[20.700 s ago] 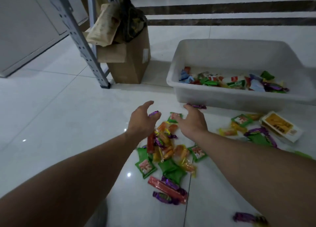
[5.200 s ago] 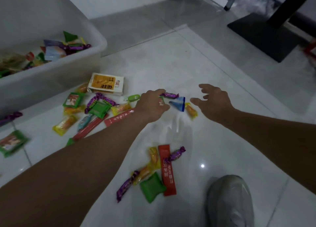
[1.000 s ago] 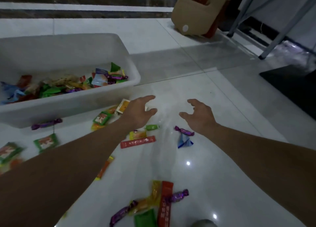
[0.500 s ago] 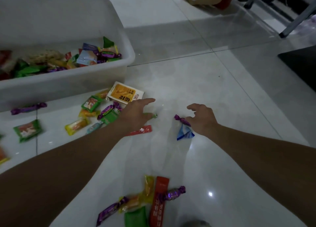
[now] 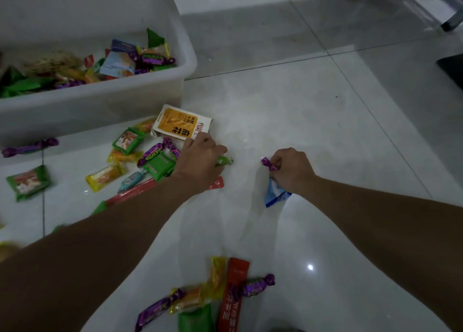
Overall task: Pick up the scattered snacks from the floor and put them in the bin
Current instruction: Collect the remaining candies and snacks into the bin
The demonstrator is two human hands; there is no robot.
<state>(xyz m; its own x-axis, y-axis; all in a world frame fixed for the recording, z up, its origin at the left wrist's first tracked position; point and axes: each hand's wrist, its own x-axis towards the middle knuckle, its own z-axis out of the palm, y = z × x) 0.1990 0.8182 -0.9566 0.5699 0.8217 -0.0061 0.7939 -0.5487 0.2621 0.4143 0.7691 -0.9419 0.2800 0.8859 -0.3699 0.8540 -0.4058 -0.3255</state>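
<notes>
Red, yellow, green and purple wrappers make up a small heap [image 5: 233, 299] on the pale tiled floor [image 5: 325, 131]. It lies closest to the person and farther from the bin [image 5: 100, 104] than any other snack in view.

Beyond it the two hands are down at the floor, set apart from each other, out from the bin's right corner. The left hand [image 5: 200, 161], the nearer of the two to the bin, has its fingers curled round a green candy [image 5: 225, 161]. The right hand [image 5: 292, 171], farther out from the bin, pinches a purple twist candy [image 5: 267, 164] at its fingertips. A blue packet [image 5: 275, 194] sticks out from under its palm; whether that one is gripped cannot be told.

A long red sachet [image 5: 216, 183] runs under the left forearm. More loose snacks [image 5: 127, 141] are strewn along the foot of the bin's front wall, and an orange-and-white box [image 5: 181, 125] lies just beside the bin's right corner, touching the left hand's knuckles.

Inside the white plastic bin, a pile of mixed wrapped snacks [image 5: 125, 63] covers the bottom.
</notes>
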